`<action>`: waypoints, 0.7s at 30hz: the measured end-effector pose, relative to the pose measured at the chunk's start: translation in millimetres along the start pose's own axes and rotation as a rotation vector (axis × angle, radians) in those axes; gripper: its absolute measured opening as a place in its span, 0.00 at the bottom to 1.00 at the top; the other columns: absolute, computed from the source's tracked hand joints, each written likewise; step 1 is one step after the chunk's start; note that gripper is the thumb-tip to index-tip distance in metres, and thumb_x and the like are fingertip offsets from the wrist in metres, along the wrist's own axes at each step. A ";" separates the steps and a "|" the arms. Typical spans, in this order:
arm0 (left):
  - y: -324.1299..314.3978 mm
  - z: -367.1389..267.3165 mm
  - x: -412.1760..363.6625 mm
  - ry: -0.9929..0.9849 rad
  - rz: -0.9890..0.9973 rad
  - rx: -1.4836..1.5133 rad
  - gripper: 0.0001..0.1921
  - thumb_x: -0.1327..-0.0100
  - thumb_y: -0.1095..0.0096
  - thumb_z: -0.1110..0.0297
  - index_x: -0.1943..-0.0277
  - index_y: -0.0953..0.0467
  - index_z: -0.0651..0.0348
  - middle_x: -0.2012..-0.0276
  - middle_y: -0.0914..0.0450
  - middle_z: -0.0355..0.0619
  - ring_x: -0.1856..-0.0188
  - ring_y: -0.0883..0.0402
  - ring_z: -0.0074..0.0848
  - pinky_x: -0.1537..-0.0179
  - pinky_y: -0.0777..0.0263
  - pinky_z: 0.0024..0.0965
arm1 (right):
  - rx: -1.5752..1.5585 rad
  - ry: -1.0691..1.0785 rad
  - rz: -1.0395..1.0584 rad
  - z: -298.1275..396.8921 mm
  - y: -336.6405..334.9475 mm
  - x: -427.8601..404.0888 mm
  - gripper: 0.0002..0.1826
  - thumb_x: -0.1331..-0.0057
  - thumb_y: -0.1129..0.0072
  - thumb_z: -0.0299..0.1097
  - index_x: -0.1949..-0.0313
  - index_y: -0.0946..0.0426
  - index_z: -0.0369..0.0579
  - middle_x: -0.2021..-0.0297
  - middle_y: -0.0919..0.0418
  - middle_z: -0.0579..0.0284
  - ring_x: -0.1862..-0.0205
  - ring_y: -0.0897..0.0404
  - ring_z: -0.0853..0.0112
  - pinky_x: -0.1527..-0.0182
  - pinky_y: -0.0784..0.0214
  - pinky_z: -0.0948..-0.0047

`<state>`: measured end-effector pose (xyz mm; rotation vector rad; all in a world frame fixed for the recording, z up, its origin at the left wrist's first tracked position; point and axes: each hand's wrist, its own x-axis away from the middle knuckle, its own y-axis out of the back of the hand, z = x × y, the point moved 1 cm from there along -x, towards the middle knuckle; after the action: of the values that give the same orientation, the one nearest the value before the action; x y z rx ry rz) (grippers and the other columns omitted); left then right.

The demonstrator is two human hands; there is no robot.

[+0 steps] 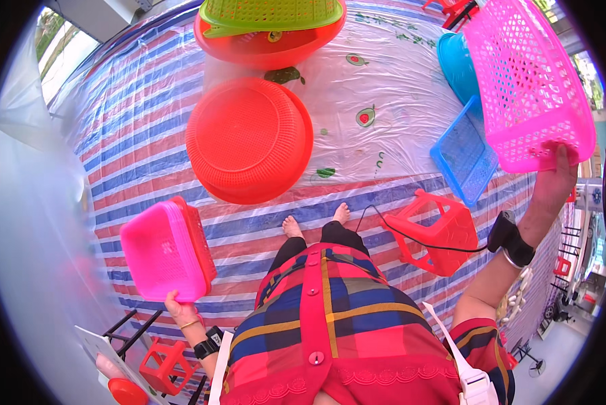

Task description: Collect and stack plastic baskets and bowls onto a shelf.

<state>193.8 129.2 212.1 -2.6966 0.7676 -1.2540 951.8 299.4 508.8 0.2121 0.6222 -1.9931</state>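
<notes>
My left hand (180, 307) grips the near rim of a nested stack of pink plastic baskets (161, 253), with a red basket (201, 248) at its right side. Out to the right, my right hand (561, 164) holds a large pink perforated plastic basket (528, 86) by its near end, tilted up. Left of and below that basket lies a blue perforated tray (462, 157), and a blue tub (457, 66) is partly hidden behind the pink one. In front of my feet, a red perforated basket (237, 134) sits upside down with a red basin (305, 136) at it.
A green colander (272, 15) rests in a red basin (272, 53) at the far side. A red plastic stool (437, 233) lies tipped at my right, with a black cable passing over it. Another red stool (166, 367) is at lower left. Striped sheeting (141, 131) covers the floor.
</notes>
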 end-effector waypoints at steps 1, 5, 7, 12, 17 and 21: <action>8.5 11.9 -3.4 0.011 0.008 -0.006 0.19 0.57 0.50 0.78 0.57 0.33 0.66 0.61 0.26 0.49 0.58 0.25 0.40 0.50 0.30 0.43 | 0.509 0.058 -0.027 -1.3 1.6 6.0 0.09 0.37 0.49 0.26 0.58 0.27 0.40 0.66 0.22 0.58 0.62 0.23 0.68 0.58 0.29 0.65; 42.6 70.1 -6.0 0.262 -0.040 0.081 0.22 0.59 0.49 0.78 0.55 0.33 0.64 0.58 0.27 0.51 0.54 0.27 0.44 0.50 0.32 0.49 | 1.426 0.171 0.189 -38.7 0.1 35.3 0.03 0.41 0.46 0.26 0.67 0.26 0.40 0.77 0.25 0.55 0.75 0.25 0.65 0.72 0.38 0.68; 88.4 98.4 -27.0 0.347 -0.032 0.111 0.24 0.60 0.49 0.77 0.53 0.33 0.62 0.56 0.28 0.51 0.52 0.28 0.46 0.50 0.33 0.54 | 1.691 0.216 0.318 -67.4 20.8 46.6 0.06 0.42 0.48 0.26 0.65 0.28 0.40 0.74 0.26 0.47 0.71 0.26 0.53 0.70 0.36 0.63; 93.9 136.1 -18.8 0.483 -0.133 0.082 0.25 0.60 0.48 0.75 0.53 0.33 0.61 0.54 0.29 0.51 0.49 0.31 0.47 0.47 0.37 0.57 | 1.937 0.037 0.483 -131.1 57.6 81.4 0.13 0.44 0.50 0.26 0.57 0.29 0.44 0.71 0.26 0.49 0.67 0.24 0.55 0.65 0.31 0.60; 60.2 125.7 13.4 0.456 -0.219 -0.327 0.23 0.59 0.47 0.71 0.54 0.33 0.60 0.54 0.29 0.50 0.50 0.30 0.45 0.48 0.35 0.55 | 1.938 -0.025 0.651 -165.5 42.4 95.2 0.22 0.48 0.45 0.28 0.52 0.32 0.44 0.68 0.25 0.53 0.65 0.23 0.57 0.63 0.29 0.61; 101.3 146.1 -16.8 0.535 -0.104 0.015 0.21 0.59 0.47 0.71 0.57 0.32 0.60 0.57 0.28 0.49 0.52 0.29 0.44 0.49 0.34 0.54 | 1.977 -0.178 0.599 -182.0 45.4 89.2 0.20 0.51 0.42 0.28 0.57 0.32 0.43 0.68 0.25 0.50 0.63 0.23 0.57 0.62 0.29 0.60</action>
<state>250.3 27.9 76.4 -2.4285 0.6529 -2.0353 927.2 306.3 302.7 1.1521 -1.5234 -1.2942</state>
